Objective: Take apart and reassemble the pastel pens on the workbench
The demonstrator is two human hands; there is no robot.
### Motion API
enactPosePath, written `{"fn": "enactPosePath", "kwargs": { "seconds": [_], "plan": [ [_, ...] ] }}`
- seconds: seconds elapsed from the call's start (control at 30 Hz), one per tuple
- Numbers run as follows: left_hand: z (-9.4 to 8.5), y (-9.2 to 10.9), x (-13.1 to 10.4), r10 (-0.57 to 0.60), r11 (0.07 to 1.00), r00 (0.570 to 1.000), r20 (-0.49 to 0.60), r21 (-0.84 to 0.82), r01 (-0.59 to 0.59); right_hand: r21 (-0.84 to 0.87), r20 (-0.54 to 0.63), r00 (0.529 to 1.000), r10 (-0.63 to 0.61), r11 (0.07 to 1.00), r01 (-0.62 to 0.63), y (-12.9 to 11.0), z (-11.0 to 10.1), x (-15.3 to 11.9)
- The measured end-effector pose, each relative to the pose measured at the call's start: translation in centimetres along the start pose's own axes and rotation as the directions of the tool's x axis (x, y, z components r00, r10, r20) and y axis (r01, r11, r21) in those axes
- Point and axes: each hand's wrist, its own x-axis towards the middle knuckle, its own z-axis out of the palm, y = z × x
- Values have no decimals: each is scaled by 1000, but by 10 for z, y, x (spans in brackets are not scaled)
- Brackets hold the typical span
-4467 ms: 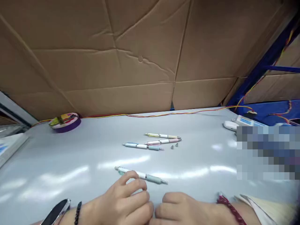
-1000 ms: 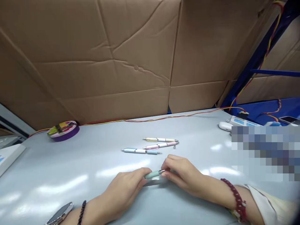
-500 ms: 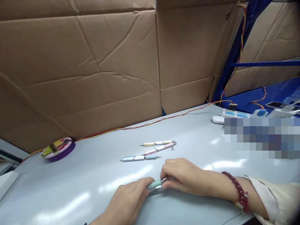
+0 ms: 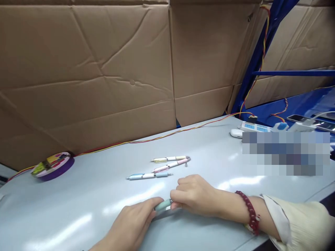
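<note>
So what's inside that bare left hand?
A pale-green, cylindrical pen grip sticks out of the bare left hand, toward the bare right hand. Anything deeper inside is covered and can't be seen.

Green pen (image 4: 162, 205) partly hidden, sleeve (image 4: 303, 223) cropped

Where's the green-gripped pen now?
The green-gripped pen is lower centre in the head view, held between left hand and right hand, below the blue-white pen.
</note>
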Motion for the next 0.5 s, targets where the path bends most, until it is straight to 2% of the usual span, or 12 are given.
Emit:
{"fn": "enactPosePath", "kwargs": {
  "seconds": [0.23,0.33,0.4,0.5],
  "plan": [
    [5,-5,-3,-9,1000,1000,10,-24,9,53,54,998,33,998,-36,0,-3,-2],
    [3,-2,-3,-25,998,999,42,-55,28,95,7,1000,8,995,-9,0,-4,-3],
    [0,3,-3,-67,991,995,78,-109,75,107,-49,998,-33,994,38,2,-4,-3],
    [-5,15,-5,-187,941,974,130,-261,215,113,-99,990,-99,987,110,5,-6,-3]
  ]
}}
